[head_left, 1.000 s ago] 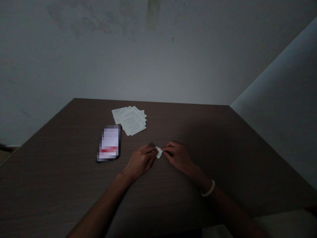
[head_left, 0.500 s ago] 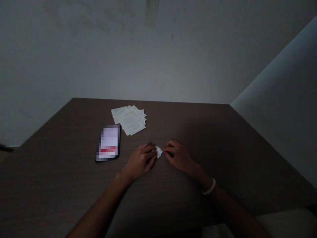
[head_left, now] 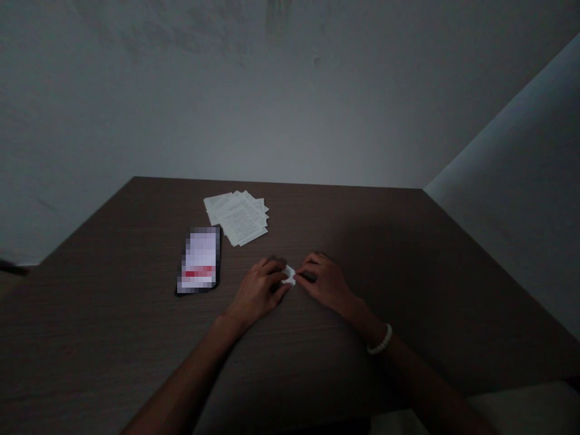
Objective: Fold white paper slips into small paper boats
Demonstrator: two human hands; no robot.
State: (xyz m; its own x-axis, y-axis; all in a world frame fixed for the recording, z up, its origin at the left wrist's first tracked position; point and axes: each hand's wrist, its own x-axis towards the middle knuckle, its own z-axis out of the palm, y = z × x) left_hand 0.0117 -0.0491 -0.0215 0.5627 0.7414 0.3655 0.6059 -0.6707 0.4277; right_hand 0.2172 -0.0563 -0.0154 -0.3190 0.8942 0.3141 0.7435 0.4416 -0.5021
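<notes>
The small paper piece (head_left: 289, 275) is being pinched between the fingertips of the left hand (head_left: 258, 293) and right hand (head_left: 327, 284), low over the table (head_left: 408, 272); being so tiny, it could be torn or dropped if pulled unevenly.

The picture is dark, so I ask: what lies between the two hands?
A small white paper, held by the left hand and the right hand; the head view shows it.

One paper scrap (head_left: 289, 275), one phone (head_left: 199, 261), one sheet pile (head_left: 238, 217)
</notes>
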